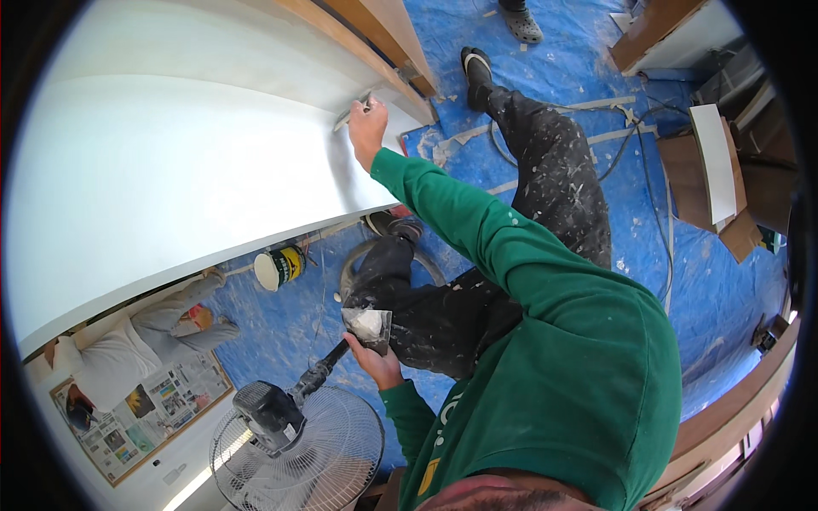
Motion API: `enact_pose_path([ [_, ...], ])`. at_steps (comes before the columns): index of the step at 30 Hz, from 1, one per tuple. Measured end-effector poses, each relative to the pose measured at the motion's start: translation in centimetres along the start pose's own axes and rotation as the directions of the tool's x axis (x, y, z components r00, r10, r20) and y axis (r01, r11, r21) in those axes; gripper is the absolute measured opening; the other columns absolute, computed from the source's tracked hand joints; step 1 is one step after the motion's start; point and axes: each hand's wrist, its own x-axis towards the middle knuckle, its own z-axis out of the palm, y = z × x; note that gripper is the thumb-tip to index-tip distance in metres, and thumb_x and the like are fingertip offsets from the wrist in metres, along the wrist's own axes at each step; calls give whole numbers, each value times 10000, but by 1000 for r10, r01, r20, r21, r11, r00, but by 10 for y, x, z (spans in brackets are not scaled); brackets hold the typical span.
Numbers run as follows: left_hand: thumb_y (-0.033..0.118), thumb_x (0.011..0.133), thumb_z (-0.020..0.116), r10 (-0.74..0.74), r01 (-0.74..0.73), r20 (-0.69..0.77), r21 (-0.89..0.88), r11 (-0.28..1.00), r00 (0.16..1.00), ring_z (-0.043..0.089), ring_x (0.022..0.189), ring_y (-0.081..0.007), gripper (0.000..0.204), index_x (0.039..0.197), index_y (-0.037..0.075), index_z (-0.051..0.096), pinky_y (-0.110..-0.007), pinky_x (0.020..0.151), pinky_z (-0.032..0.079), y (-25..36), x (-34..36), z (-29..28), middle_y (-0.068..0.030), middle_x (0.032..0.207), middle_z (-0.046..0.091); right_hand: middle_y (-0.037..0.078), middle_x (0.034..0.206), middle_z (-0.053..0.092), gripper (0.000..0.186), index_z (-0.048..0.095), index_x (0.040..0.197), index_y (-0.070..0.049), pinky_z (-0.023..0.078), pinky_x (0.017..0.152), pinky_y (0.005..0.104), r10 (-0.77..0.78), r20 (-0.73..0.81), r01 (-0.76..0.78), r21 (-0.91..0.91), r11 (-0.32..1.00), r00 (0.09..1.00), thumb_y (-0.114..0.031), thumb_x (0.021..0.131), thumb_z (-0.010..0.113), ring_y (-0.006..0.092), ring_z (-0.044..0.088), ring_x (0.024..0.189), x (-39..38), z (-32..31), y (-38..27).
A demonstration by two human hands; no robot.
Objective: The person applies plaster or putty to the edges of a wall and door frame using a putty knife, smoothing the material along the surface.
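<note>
My right hand (pixel 368 129) grips a thin filling knife (pixel 345 116), held against the white panel surface (pixel 187 162) near its wooden edge. A greyish shaded patch shows on the panel just below it. My left hand (pixel 377 359) holds a flat square scraper (pixel 383 330) carrying a lump of white putty (pixel 366 322), low over my paint-spattered trousers. A white-lidded tub (pixel 280 266) with a green and yellow label stands below the panel's edge.
A standing fan (pixel 298 443) is at lower left. Another person (pixel 145 345) in pale clothes works beside newspaper sheets. Someone's clog (pixel 523 25) shows at the top. Cables and cardboard (pixel 682 179) lie on blue sheeting (pixel 630 255), with wooden frames around.
</note>
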Motion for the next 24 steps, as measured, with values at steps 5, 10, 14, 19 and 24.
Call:
enact_pose_path([
  [5,428,1045,462,2,-2,-17,-1,1000,1000,530,1252,-250,558,1408,4,446,-396,1071,407,-2,3,2,-111,1401,521,210,923,589,182,585,929,89,472,780,420,-28,108,17,105,994,994,-79,859,601,286,574,842,-14,-6,-44],
  [10,430,1041,472,-2,2,-2,-39,999,1000,532,1247,-252,560,1400,1,450,-399,1065,418,-5,3,-2,-117,1394,522,214,932,617,183,611,955,72,471,787,427,-253,100,259,-51,964,962,-67,842,575,307,574,789,-22,-61,2],
  [14,436,1036,481,-17,17,-7,-16,1000,1000,532,1247,-253,566,1396,0,455,-400,1064,424,1,5,6,-116,1386,528,176,843,621,189,628,966,59,464,751,392,-183,26,184,-64,981,983,-61,839,555,271,562,742,15,-75,68],
  [19,441,1034,482,-17,17,-49,-1,1000,999,532,1247,-251,572,1398,0,455,-398,1066,421,0,2,6,-111,1384,531,102,793,597,205,624,1011,40,432,628,342,62,-4,-62,46,997,998,-63,851,547,160,509,688,29,-60,83],
  [24,442,1036,479,-29,28,-54,-3,1000,998,535,1240,-246,576,1402,-1,452,-392,1063,419,-1,0,3,-109,1386,530,254,1058,639,323,621,1105,82,464,880,422,140,-20,-138,80,987,990,-79,829,576,402,610,990,28,-40,68],
])
